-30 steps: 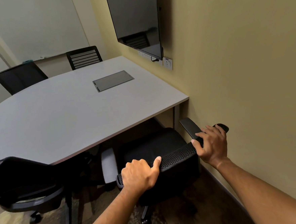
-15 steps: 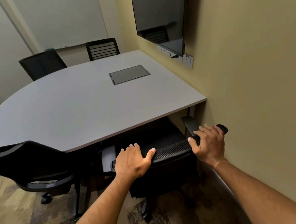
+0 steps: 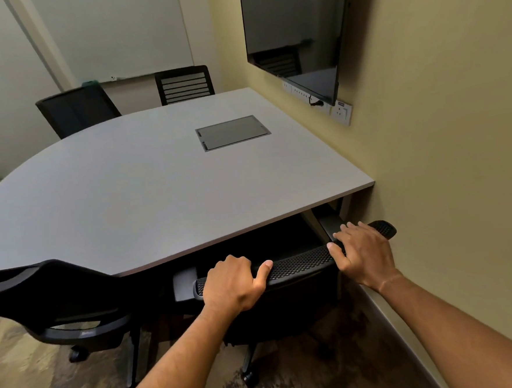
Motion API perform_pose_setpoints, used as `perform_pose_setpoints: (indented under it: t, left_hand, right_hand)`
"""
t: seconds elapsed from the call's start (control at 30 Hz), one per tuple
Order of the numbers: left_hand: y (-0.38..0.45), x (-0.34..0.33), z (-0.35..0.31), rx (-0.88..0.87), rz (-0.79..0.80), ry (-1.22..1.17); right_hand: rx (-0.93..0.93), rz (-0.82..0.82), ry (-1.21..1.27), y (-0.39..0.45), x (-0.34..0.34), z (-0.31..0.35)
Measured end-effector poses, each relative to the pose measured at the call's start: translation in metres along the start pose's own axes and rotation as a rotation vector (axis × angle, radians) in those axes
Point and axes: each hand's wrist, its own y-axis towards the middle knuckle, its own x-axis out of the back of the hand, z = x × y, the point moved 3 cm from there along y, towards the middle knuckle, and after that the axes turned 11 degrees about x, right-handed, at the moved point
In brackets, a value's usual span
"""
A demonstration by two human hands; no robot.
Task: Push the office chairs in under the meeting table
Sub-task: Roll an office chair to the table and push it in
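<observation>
A black mesh office chair (image 3: pixel 302 264) stands at the near right corner of the grey meeting table (image 3: pixel 133 196), its seat mostly hidden under the tabletop. My left hand (image 3: pixel 235 281) is closed over the left part of the chair's backrest top. My right hand (image 3: pixel 363 251) grips the right end of the same backrest. A second black chair (image 3: pixel 59 301) stands at the near left, its backrest level with the table edge. Two more black chairs (image 3: pixel 76 111) (image 3: pixel 184 84) stand at the far side of the table.
A yellow wall (image 3: pixel 445 150) runs close along the right, with a wall-mounted screen (image 3: pixel 293 30) and a socket strip (image 3: pixel 338 112) above the table. A grey cable hatch (image 3: pixel 232 132) is set in the tabletop. A whiteboard (image 3: pixel 110 34) hangs at the back. Patterned carpet (image 3: pixel 25 385) covers the floor.
The chair under my hands has rolled forward so that its seat is further beneath the tabletop. Both hands have stayed on the backrest, and my view has moved closer to the table.
</observation>
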Motion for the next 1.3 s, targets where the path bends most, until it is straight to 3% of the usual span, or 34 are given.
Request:
perform_pose_setpoints:
  t: [0.4, 0.83, 1.3]
  left_hand:
    - [0.037, 0.000, 0.008, 0.036, 0.020, 0.014]
    - [0.077, -0.002, -0.019, 0.128, 0.053, 0.034]
    - [0.119, -0.018, -0.021, 0.218, -0.032, 0.138]
  right_hand:
    - [0.013, -0.069, -0.044, 0.040, -0.009, -0.005]
    - [0.088, 0.034, -0.075, 0.093, -0.024, -0.054]
    - [0.149, 0.015, 0.028, 0.140, -0.040, -0.075]
